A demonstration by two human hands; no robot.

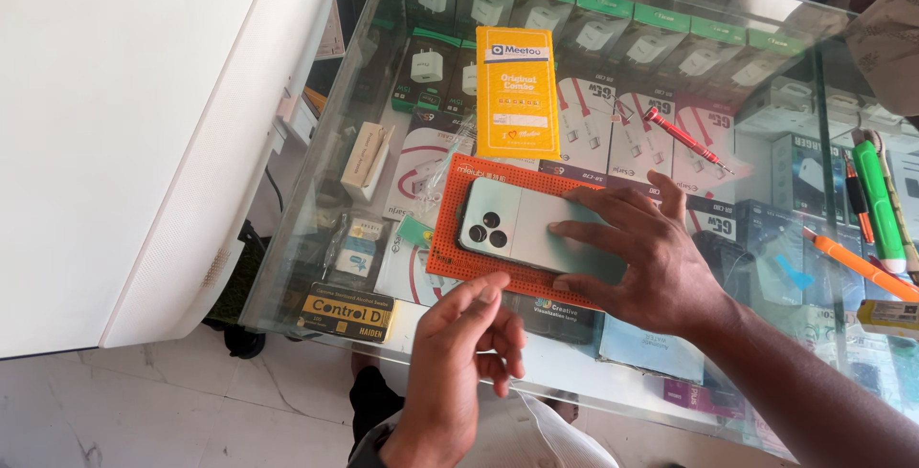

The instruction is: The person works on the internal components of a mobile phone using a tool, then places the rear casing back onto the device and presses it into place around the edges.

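A: Head view, centre of frame: right hand laid flat on pale green phone, fingers spread open, pressing rather than gripping. Phone face down, camera cluster toward the left, resting on orange perforated mat atop glass surface.

B: And lower centre?

A: Left hand, fingers loosely curled, holding nothing visible, hovering just beside the mat's near edge.

B: Advice for steadying the phone?

A: Best kept pinned with even, flat pressure; palm clear of the lenses; mat square under the body to prevent sliding on glass.

B: Packages?

A: Upper centre: tall yellow rectangular packet lying on the glass. Behind and beneath it, inside the case: row of green-topped charger boxes. Upper right: red screwdriver. Right edge: green marker, orange pen. Lower left: dark box with yellow label.
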